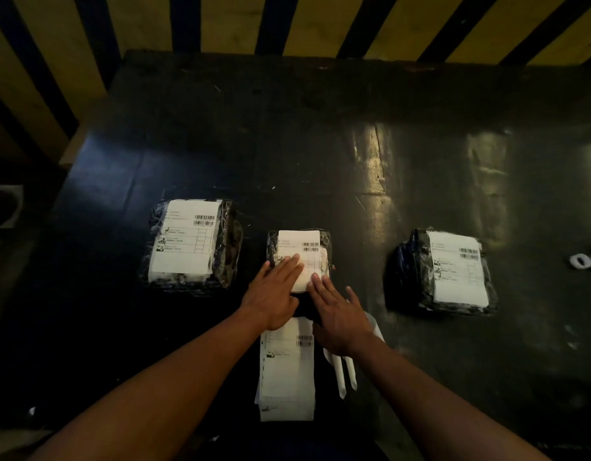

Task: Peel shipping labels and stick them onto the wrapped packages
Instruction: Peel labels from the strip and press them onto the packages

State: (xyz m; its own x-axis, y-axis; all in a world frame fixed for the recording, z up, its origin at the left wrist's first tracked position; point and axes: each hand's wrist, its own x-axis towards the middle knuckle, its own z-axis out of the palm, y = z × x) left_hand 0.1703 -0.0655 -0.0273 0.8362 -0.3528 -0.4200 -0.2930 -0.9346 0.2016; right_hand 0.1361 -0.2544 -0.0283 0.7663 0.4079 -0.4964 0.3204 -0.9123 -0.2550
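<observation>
I work at a packing station. My dark table [320, 144] holds labelled packages [191, 242] (black-wrapped) and spare shipping labels [287, 371].

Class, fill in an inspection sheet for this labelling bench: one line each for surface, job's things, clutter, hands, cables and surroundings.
Surface: dark, glossy table, scuffed, with light glare at right.
Job's things: three wrapped packages, each bearing a white label: left package, middle package, right package. A label stack lies at the near edge.
Clutter: peeled backing strips beside the stack; tape rolls at far right.
Hands: left hand and right hand lie flat, fingers straight, pressing the middle package's label.
Cables: nothing seen.
Surroundings: yellow and dark striped wall behind the table.
</observation>
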